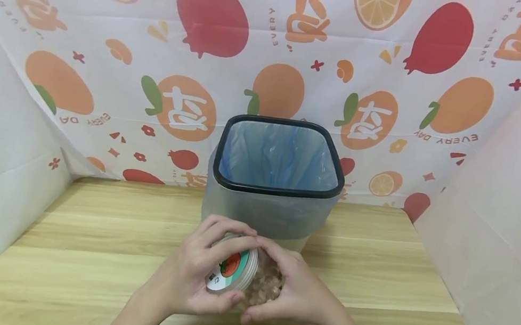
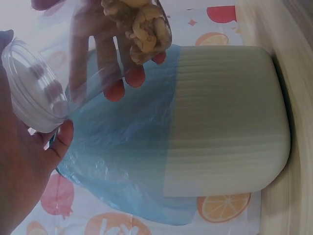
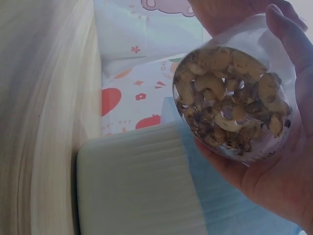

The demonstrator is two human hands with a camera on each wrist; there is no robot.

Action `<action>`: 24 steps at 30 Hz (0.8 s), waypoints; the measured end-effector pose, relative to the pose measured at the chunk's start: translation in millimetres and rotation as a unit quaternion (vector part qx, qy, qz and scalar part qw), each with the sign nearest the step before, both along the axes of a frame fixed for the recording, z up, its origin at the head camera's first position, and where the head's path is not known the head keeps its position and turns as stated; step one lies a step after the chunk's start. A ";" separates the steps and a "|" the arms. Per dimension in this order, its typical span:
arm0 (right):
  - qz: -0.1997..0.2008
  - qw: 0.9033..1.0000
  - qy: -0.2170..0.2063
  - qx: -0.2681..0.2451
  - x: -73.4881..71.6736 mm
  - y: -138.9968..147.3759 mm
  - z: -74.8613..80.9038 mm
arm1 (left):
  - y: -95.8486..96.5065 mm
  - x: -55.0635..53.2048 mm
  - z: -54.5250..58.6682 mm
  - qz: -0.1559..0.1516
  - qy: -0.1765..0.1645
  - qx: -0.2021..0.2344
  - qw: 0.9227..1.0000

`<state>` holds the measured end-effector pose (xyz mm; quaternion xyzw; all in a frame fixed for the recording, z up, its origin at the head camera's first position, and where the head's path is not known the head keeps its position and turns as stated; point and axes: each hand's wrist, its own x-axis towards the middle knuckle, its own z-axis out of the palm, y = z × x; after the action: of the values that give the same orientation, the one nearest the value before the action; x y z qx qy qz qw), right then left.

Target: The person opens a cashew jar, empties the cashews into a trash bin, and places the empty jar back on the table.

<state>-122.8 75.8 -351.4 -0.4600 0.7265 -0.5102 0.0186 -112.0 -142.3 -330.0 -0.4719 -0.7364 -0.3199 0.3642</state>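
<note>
A clear plastic jar (image 3: 274, 39) with cashew nuts (image 3: 230, 107) inside is tilted on its side between both hands, in front of the bin. My left hand (image 1: 192, 270) curls round the lid end, thumb below and fingers over the top. The lid (image 1: 229, 271) has a ridged edge and a label with a red-orange fruit on green and white. My right hand (image 1: 301, 290) grips the jar body, its thumb underneath. Through the clear wall in the left wrist view the right fingers (image 2: 107, 68) show. The nuts lie toward the jar's bottom end.
Just beyond the hands stands a cream waste bin (image 2: 225, 122) with a black rim (image 1: 281, 191), lined with a blue plastic bag (image 1: 280, 157). It stands on a wood-grain table (image 1: 111, 242). A fruit-print cloth (image 1: 265, 39) hangs behind, with pale cloth walls at both sides.
</note>
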 end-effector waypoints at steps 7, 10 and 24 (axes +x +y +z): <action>-0.039 0.999 0.012 -0.007 6.6 -4.5 5.4 | -0.9 -0.7 0.4 0.017 -0.007 -0.003 1.000; -0.031 0.999 0.005 0.001 0.8 -3.3 -5.1 | -1.6 1.0 -0.2 0.020 -0.015 -0.006 1.000; 0.151 0.984 -0.087 -0.037 -12.6 8.4 -15.5 | 3.1 2.7 5.3 -0.058 0.009 -0.009 0.998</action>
<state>-135.5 84.2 -366.9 -0.5186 0.6249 -0.5662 0.1409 -109.3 -139.2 -324.7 -0.5198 -0.7072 -0.3299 0.3477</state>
